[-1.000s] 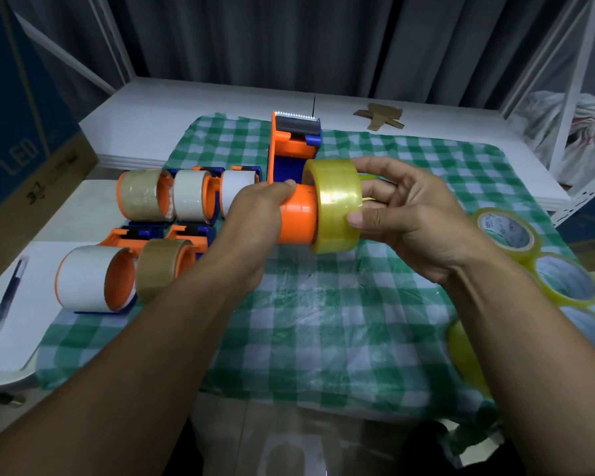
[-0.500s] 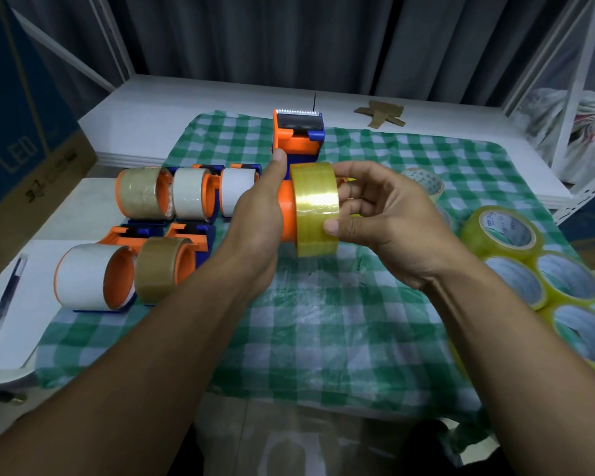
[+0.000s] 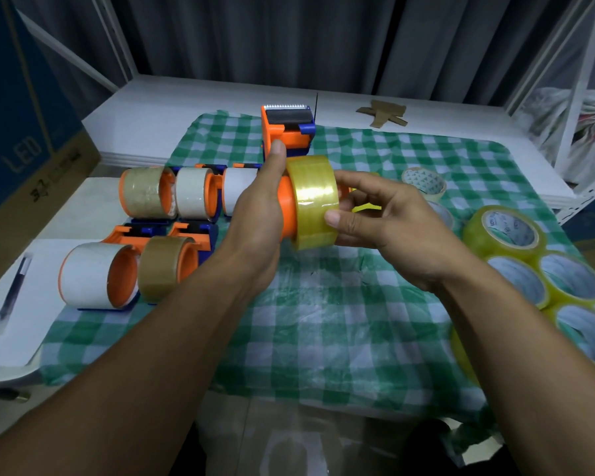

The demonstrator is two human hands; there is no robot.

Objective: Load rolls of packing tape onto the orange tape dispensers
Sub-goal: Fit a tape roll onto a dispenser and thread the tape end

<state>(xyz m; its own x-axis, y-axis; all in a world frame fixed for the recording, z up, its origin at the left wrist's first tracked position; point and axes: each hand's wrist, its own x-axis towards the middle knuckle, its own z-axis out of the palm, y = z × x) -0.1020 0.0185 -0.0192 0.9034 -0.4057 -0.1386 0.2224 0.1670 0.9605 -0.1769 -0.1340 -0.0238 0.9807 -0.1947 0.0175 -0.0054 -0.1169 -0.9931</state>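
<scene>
As my right hand point(image 3: 389, 231) pinches the yellow tape roll point(image 3: 315, 197), it has slid farther left along the hub point(image 3: 287, 209) of the orange dispenser point(image 3: 285, 134) that my left hand point(image 3: 255, 218) grips. Nearly seated, I judge.

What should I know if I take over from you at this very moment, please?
Left hand grips the orange dispenser above the checked cloth.
Right hand holds the yellow tape roll on the dispenser's hub; bare orange hub shows beside it, so it seems not fully seated.
Done: five loaded dispensers lie at the left.
To do: push this roll home, thread the tape; spare rolls wait at the right.
</scene>
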